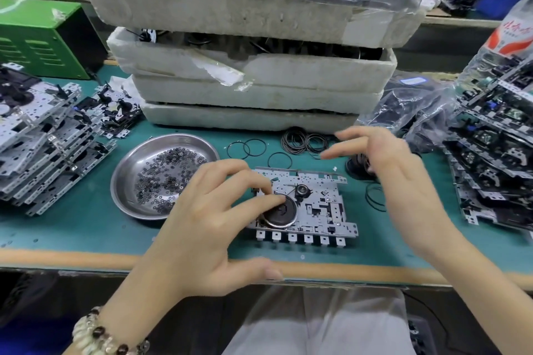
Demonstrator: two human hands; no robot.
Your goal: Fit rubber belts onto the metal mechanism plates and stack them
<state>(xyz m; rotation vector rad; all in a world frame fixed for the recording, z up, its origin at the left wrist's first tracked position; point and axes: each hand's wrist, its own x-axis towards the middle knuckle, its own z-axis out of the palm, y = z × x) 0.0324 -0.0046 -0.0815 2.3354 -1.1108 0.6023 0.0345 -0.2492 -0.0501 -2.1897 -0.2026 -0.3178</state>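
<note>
Here the metal plate (pixel 314 207) lies flat on the green bench mat (pixel 86 219), near the front edge, with a black wheel (pixel 281 212) mounted at its left end. The left hand (pixel 207 219) reaches in from the near side; its bent fingertips (pixel 266 190) press on the top of the wheel, while the thumb lies apart at the bench edge, so nothing is pinched. The right hand (pixel 383 158) hovers just beyond the plate's right corner, slightly blurred, fingers spread and loosely bent, holding nothing. It hides part of a dark bundle behind it. Loose rubber belts (pixel 302 141) lie in a heap between the plate and a tall pile of white foam boxes (pixel 259 83), which blocks the back of the bench. A steel bowl (pixel 129 173) of small rings sits just left of the plate, partly covered by the left hand. Stacked plates stand at the far left (pixel 43 135) and far right (pixel 496 153), with a crumpled plastic bag (pixel 415 106), a water bottle (pixel 507 34) and a green box (pixel 37 37) further off.
</note>
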